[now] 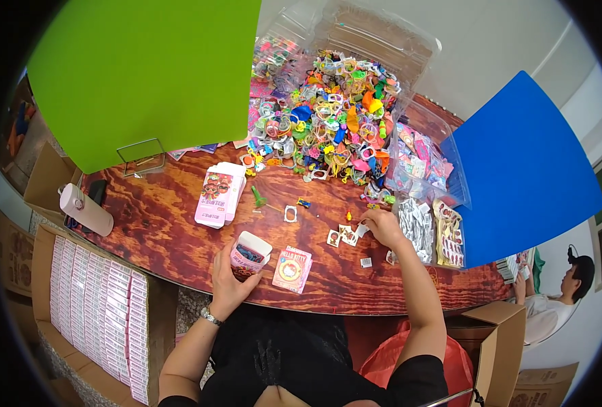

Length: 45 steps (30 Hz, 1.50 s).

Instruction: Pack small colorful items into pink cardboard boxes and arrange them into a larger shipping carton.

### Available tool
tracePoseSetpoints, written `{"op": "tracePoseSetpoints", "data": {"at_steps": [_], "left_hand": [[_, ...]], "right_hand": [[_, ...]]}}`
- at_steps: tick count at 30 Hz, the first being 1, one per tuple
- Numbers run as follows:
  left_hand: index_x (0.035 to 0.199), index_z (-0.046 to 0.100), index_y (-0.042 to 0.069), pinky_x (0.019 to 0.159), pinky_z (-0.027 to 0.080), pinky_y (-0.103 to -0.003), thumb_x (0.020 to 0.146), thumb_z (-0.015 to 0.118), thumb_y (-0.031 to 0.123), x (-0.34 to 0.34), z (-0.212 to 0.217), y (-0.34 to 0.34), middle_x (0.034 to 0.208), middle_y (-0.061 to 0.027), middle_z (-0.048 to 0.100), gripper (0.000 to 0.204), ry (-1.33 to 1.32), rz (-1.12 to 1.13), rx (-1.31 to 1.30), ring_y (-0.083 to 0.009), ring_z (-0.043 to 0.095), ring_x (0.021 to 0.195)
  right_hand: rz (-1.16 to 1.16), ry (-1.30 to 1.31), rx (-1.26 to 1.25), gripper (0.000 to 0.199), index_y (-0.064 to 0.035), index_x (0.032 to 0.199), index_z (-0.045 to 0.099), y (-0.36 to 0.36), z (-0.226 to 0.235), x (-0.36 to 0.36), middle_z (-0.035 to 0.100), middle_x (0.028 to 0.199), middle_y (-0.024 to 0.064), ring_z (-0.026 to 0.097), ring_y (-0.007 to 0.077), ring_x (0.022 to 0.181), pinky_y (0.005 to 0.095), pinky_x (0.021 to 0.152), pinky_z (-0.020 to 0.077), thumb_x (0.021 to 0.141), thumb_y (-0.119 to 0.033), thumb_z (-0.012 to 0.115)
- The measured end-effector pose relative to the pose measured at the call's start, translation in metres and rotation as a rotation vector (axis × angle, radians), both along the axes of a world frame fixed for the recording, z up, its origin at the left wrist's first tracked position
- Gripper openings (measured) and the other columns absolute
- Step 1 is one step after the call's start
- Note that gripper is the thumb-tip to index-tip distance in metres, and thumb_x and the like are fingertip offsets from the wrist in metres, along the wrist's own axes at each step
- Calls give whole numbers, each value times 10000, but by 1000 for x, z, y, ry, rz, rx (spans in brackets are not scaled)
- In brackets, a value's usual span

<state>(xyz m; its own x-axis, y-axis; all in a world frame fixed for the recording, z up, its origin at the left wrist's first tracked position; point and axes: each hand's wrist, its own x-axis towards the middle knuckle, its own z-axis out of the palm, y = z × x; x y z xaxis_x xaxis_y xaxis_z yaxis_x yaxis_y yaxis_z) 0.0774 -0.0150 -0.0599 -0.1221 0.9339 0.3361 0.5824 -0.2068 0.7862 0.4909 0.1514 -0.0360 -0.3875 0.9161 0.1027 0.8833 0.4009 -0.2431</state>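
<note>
**One hand around an open box, the other pinching a small card**

The person sits at a reddish wooden table (179, 237). The left hand (229, 278) wraps around a small pink box (250, 254) near the table's front edge. The fingers curl about the box's lower side and close on it, holding it upright with its top flap open; something dark shows inside. Just right of the box, touching or nearly touching it, a flat pink packet (292, 268) with a cartoon picture lies on the table.

The right hand (384, 226) reaches further out over the table. Its fingertips are drawn together on a small white card (362, 230), pinched at the edge. Just left of that hand lie a few small picture cards (342, 235), and a single small white square (366, 262) lies nearer the table's front edge.

Beyond the hands, a large heap of colourful small toys and rings (328, 115) covers the far middle of the table, spilling out of clear plastic bags (375, 41). A stack of flat pink cartons (218, 195) lies to the left of the heap, with a green toy (257, 197) and a small white frame (290, 214) between it and the hands. Silver foil packets (415, 227) lie just right of the right hand.

At the table's left end lies a pale pink bottle (84, 209). Below the table on the left, a cardboard carton (97, 305) holds tight rows of pink boxes. Another person (552, 298) sits at the far right.
</note>
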Motion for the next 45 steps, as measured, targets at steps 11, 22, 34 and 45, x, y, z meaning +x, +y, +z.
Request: {"op": "tracePoseSetpoints", "data": {"at_steps": [11, 22, 34, 45], "left_hand": [[1430, 438, -7, 983, 453, -478, 701, 887, 227, 2, 3, 0, 1251, -216, 571, 888, 7, -1, -12, -389, 549, 1166], [1410, 460, 9, 968, 481, -459, 674, 903, 224, 4, 5, 1, 1227, -200, 591, 885, 54, 15, 0, -372, 585, 1147], [1406, 460, 3, 975, 477, -455, 684, 905, 264, 11, 9, -3, 1219, -188, 578, 888, 22, -32, 1, -363, 570, 1155], [1405, 460, 4, 982, 470, -464, 695, 907, 280, 12, 5, -4, 1233, -192, 579, 883, 21, -38, 11, -370, 560, 1169]], "right_hand": [[-49, -15, -229, 393, -71, 1091, 640, -2, -2, -1, 715, 972, 165, 694, 343, 916, 432, 812, 546, 774, -205, 830], [-123, -150, -459, 442, -68, 1058, 647, 14, 7, -3, 680, 1075, 170, 676, 351, 1002, 441, 853, 538, 742, -282, 871], [-140, -178, -342, 397, -41, 912, 674, 15, -5, 2, 719, 878, 141, 710, 317, 859, 418, 749, 548, 738, -337, 872], [-240, 84, -281, 320, -50, 918, 661, -12, -8, -5, 722, 832, 131, 708, 300, 785, 410, 709, 538, 788, -288, 830]]}}
